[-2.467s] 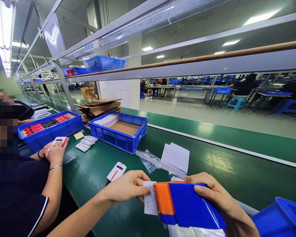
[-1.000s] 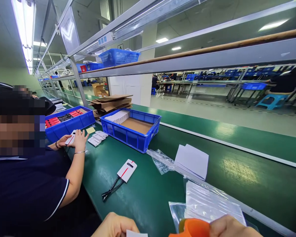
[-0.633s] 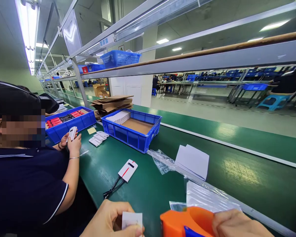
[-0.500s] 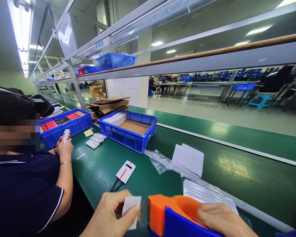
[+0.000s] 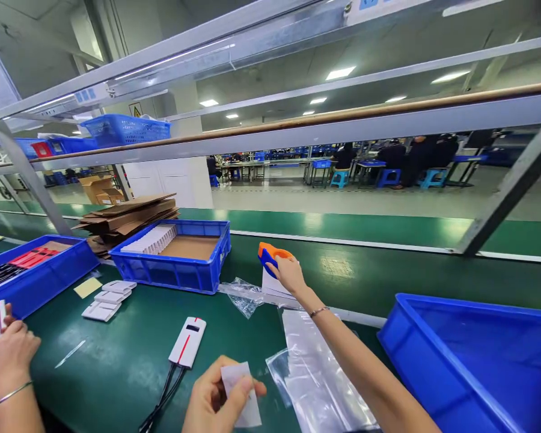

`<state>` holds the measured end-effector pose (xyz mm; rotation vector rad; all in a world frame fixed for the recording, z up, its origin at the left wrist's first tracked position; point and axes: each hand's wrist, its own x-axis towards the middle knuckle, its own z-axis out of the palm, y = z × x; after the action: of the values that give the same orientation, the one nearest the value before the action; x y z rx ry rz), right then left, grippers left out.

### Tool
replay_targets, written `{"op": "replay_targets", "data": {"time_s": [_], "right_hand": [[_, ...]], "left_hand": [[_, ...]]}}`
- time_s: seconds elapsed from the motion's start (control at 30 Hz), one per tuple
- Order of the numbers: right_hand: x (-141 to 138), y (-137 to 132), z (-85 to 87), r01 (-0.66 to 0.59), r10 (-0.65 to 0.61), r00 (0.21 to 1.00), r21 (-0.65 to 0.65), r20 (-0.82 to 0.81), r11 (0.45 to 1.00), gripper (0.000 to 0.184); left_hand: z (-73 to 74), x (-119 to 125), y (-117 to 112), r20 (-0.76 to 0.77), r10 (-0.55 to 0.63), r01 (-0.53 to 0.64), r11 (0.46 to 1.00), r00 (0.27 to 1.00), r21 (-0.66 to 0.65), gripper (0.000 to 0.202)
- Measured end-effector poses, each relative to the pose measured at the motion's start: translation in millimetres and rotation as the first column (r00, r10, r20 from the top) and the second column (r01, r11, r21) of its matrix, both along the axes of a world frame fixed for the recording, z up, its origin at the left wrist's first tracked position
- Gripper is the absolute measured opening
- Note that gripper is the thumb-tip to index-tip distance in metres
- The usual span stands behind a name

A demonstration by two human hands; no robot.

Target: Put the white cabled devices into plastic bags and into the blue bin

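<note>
My left hand, near the bottom centre, pinches a small white piece of paper between thumb and fingers. My right arm stretches forward, and my right hand grips an orange and blue tape dispenser above white paper sheets. Left of my left hand, a flat white device with a red stripe and black cables lies on the green table. Clear plastic bags lie under my right forearm, and a crumpled clear bag is beside the sheets.
A blue bin holds a row of white parts and cardboard. Another blue bin stands at right. Several white pieces and a yellow note lie at left. A co-worker's hands hold a white device. Cardboard is stacked behind.
My right hand has carried the tape dispenser forward, away from my left hand, to the paper sheets. The view has turned right, bringing in the right-hand blue bin. My left hand still holds the paper.
</note>
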<state>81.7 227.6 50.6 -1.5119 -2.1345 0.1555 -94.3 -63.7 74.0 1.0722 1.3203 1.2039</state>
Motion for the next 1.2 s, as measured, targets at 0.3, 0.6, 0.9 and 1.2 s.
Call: {"op": "replay_targets", "data": {"time_s": [0.3, 0.6, 0.9, 1.2], "right_hand": [[1.5, -50.5, 11.3, -0.037, -0.015, 0.913, -0.118, -0.407, 0.992, 0.031], [66.9, -336.2, 29.7, -0.099, 0.007, 0.544, -0.056, -0.839, 0.994, 0.063], [227.7, -541.2, 33.0, 0.443, -0.521, 0.293, -0.369, -0.802, 0.817, 0.048], [309.7, -538.5, 10.0, 0.485, -0.566, 0.278, -0.396, -0.776, 0.78, 0.06]], "left_hand": [[-17.5, 28.4, 19.5, 0.411, 0.138, -0.151, 0.989, 0.901, -0.001, 0.057], [-8.6, 129.0, -30.2, 0.588, -0.115, 0.054, 0.991, 0.801, 0.12, 0.046], [-23.2, 213.5, -92.3, -0.217, -0.745, 0.568, 0.251, 0.63, 0.784, 0.018], [20.6, 291.6, -62.4, -0.856, -0.472, 0.871, -0.306, 0.213, 0.385, 0.046]]}}
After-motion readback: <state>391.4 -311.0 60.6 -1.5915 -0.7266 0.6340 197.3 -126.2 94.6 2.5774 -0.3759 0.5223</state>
